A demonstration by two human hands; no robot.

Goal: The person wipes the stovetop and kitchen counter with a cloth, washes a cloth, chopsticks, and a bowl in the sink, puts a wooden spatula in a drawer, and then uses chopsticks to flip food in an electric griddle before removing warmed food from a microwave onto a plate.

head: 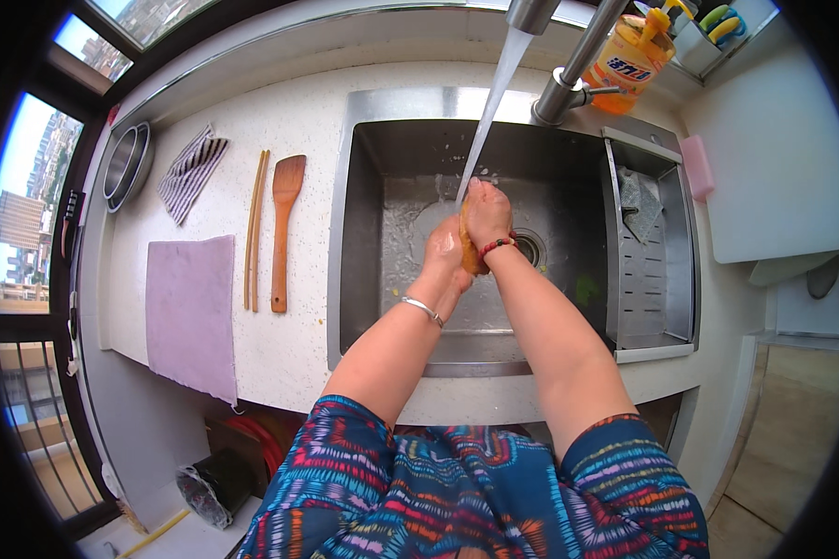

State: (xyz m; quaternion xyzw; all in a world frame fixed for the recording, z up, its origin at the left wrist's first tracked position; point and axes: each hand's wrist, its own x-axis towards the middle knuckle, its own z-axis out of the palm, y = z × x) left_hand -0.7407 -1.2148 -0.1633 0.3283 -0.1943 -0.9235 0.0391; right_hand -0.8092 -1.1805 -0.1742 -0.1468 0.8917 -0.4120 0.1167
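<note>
Both hands are over the basin of a stainless steel sink [419,307], pressed around a yellow-brown sponge or cloth [470,244]. My left hand [447,244] cups it from the left, wet and with some white foam on its back. My right hand [488,208] lies over it from the right. Most of the yellow-brown thing is hidden between the palms, so its kind cannot be told for certain. Water runs from the faucet [531,14] in a steady stream that comes down beside the fingertips. The drain [529,246] lies just right of my right wrist.
On the counter at left are a wooden spatula [281,230], chopsticks [256,230], a purple cloth [190,307], a striped cloth [192,171] and metal bowls [129,164]. A metal drainer basket [647,279] spans the sink's right side. An orange soap bottle [622,63] stands behind the faucet.
</note>
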